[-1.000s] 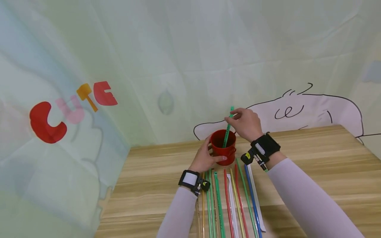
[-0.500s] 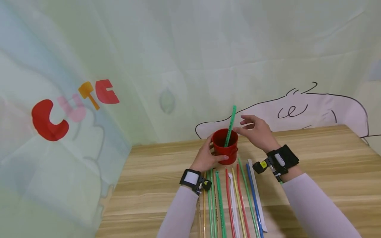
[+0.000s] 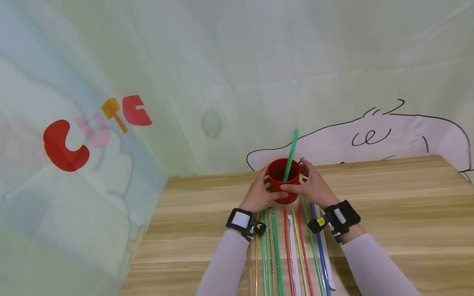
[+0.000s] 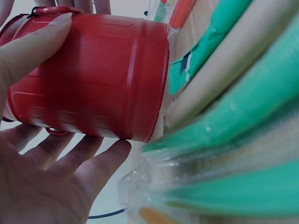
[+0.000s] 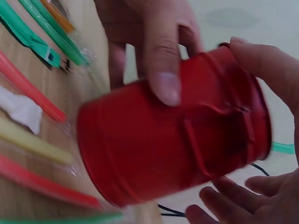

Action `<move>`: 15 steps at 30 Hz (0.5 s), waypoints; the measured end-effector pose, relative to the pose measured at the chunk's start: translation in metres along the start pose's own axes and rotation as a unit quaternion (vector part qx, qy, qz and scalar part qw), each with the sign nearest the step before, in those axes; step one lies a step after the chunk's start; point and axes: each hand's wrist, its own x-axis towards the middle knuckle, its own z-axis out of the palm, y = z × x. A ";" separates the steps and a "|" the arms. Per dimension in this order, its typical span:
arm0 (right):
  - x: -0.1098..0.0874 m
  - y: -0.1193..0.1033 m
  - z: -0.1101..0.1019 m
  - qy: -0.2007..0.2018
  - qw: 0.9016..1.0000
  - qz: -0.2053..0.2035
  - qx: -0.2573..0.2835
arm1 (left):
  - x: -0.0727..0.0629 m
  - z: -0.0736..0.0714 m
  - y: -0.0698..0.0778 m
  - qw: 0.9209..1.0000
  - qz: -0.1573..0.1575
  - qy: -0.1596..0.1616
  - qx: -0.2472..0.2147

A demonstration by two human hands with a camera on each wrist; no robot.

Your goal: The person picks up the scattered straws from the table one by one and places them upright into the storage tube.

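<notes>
A small red bucket (image 3: 287, 200) with side handles stands near the table's back edge. One green paper-wrapped straw (image 3: 291, 155) leans in it, its upper end above the rim. My left hand (image 3: 257, 193) grips the bucket's left side, thumb across the front; in the left wrist view its fingers lie along the red wall (image 4: 103, 79). Around the right side curls my right hand (image 3: 312, 187), its thumb at the front near the rim and its fingers behind. The right wrist view shows both thumbs on the bucket (image 5: 140, 144).
Several wrapped straws lie side by side in front of the bucket, among them a wide green straw (image 3: 277, 255), a yellow straw (image 3: 301, 250) and a blue straw (image 3: 323, 255). The wooden table (image 3: 400, 205) meets a printed cloth backdrop (image 3: 229, 82) behind.
My right hand let go of the green straw, drew off to the right, then came down onto the bucket's right side. The straw stays leaning in the bucket. My left hand keeps its grip.
</notes>
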 end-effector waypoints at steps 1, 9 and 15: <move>0.001 0.002 0.003 0.003 1.000 -0.001 0.006 | 0.000 0.000 0.001 1.000 0.001 0.001 0.002; 0.009 0.006 0.022 0.044 0.998 -0.037 0.001 | 0.000 0.001 0.004 1.000 -0.012 0.001 0.006; 0.012 0.008 0.030 0.054 0.997 -0.045 -0.010 | -0.001 0.000 0.004 0.999 -0.005 0.002 0.032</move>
